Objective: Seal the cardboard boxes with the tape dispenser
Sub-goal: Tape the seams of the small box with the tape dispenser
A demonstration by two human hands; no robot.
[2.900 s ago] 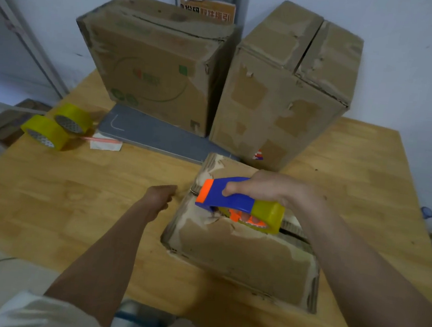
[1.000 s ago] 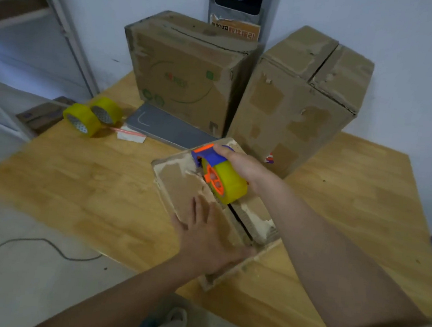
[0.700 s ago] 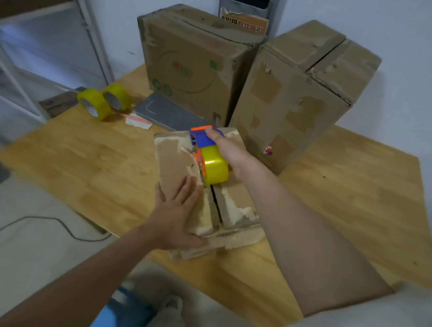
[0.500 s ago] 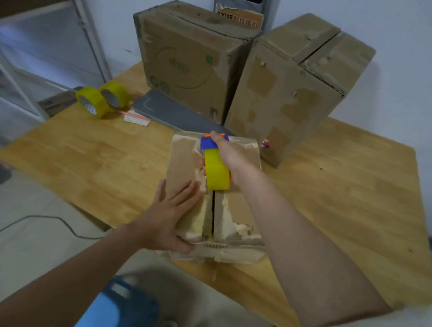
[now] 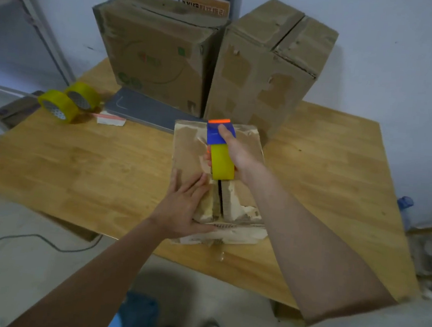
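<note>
Pressing flat, fingers spread, my left hand (image 5: 184, 207) pins the small cardboard box (image 5: 247, 150) at the table's (image 5: 77, 166) near edge. Just beyond, my right hand (image 5: 237, 152) grips the tape dispenser (image 5: 220, 148) over the flap seam (image 5: 219, 196). Two large boxes (image 5: 260, 70) stand behind.

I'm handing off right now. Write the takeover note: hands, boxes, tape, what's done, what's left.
Left hand: flat on the small box, pressing its left flap.
Right hand: gripping the tape dispenser, set over the centre seam near the far edge.
Seam still open toward you; no fresh tape visible.
Two tall boxes stand behind, spare tape rolls far left.
Left: tape this seam, then the others.
</note>
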